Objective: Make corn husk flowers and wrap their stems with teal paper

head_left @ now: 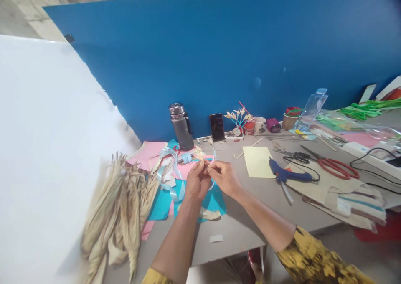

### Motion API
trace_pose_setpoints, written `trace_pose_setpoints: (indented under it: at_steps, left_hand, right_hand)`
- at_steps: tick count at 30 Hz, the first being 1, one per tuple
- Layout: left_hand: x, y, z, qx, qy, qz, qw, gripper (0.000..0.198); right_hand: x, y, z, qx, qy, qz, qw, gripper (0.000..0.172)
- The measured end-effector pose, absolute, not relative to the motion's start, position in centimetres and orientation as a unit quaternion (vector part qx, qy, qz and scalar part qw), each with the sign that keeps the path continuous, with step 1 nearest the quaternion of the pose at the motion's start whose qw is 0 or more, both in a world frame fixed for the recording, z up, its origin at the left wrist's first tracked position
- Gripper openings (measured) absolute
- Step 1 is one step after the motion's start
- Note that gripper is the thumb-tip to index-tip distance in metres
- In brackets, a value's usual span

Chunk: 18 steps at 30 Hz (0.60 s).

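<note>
Currently, left hand (196,183) and right hand (224,176) meet fingertip to fingertip. Both are curled into a pinch on a small dried husk strip (204,162), held above teal paper (216,202) in front of the steel flask (181,126). Judgement: the strip looks brittle, so light pinches set close together should spare it tearing. Husk pile (122,209) lies front-left of the flask and glue gun (286,174) front-right, on the grey tabletop (250,217). Blue partition (250,46) stands behind the flask.

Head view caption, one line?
Left hand and right hand pinch a pale husk piece over teal paper, beside a husk pile.
</note>
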<state>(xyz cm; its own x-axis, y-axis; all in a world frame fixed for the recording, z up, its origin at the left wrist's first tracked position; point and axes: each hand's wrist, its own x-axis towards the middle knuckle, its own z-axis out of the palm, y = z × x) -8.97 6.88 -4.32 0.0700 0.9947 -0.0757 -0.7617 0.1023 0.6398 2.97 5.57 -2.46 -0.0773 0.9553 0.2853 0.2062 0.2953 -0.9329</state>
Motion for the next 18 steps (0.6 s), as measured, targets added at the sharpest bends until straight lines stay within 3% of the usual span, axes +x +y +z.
trace_pose_setpoints:
  at_steps: [18]
  left_hand:
    - [-8.22, 6.87, -4.70, 0.266, 0.259, 0.650, 0.663, 0.029]
  right_hand:
    - [3.21, 5.24, -2.55, -0.465, -0.615, 0.361, 0.525, 0.019]
